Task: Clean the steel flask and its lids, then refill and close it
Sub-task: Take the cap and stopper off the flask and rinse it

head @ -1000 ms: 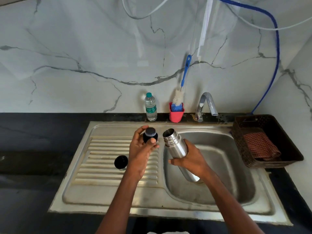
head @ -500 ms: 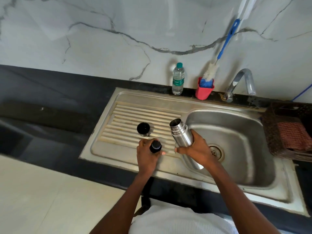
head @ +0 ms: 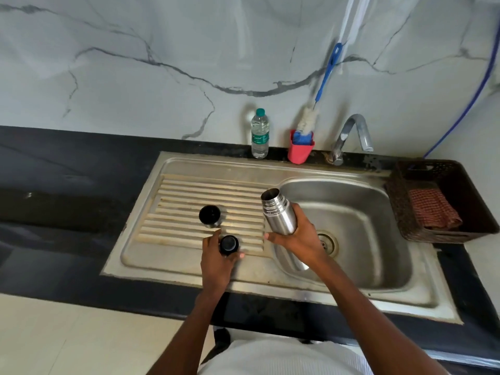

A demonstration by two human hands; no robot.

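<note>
My right hand [head: 299,239] grips the open steel flask [head: 278,212] around its middle, tilted with its mouth up and to the left, over the left edge of the sink basin [head: 365,220]. My left hand [head: 216,261] holds a small black inner lid [head: 229,244] low over the ribbed drainboard [head: 189,196]. The black cup lid [head: 209,216] stands on the drainboard just behind my left hand, its opening facing up.
At the back stand a plastic water bottle [head: 259,133], a red cup holding a blue-handled bottle brush [head: 305,125], and the tap [head: 351,133]. A dark basket [head: 473,185] with a red checked cloth [head: 433,208] sits right of the sink. Black counter surrounds the sink.
My left hand has lowered the inner lid from chest height toward the front of the drainboard. The flask stays in my right hand. My view has tipped downward and pulled back.
</note>
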